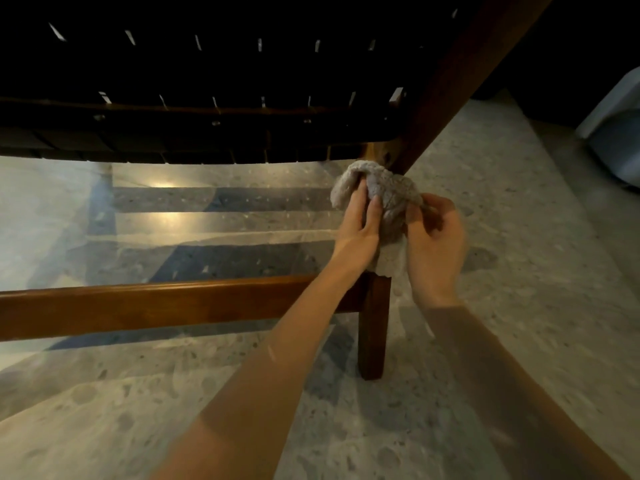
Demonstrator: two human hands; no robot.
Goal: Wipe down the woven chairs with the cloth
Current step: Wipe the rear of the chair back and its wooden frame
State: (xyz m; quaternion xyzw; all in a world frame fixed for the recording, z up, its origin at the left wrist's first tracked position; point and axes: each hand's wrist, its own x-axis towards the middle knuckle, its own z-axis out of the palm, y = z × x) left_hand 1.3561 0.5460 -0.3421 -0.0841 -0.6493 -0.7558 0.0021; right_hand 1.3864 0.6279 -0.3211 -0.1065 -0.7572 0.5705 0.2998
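Both hands on the cloth [388,195], close together with the bundle between them. Left hand [356,220]: fingers nearly straight, laid flat on the left side of the wad, a fold draped over the fingertips; thumb hidden, so can't confirm a grip from that side. Right hand [434,244]: thumb and fingers curled, pinching a twisted bit of the cloth's right edge. Cloth is grey, terry-like, bunched into a ball, with a loose tail hanging down between my wrists. Top of the wad sits right up at the wooden joint [379,154] where the slanted post [450,81] meets the bottom right corner of the woven panel [207,133]; contact looks likely but I can't say for sure. Panel is dark flat straps, light showing through small gaps. Directly under the hands: short wooden leg [372,334], with a low wooden rail [138,304] running left from it. All on a speckled terrazzo floor [519,237], glossy, with bright reflections and strap shadows under the chair. Pale grey object [616,133] at the far right edge, can't identify.
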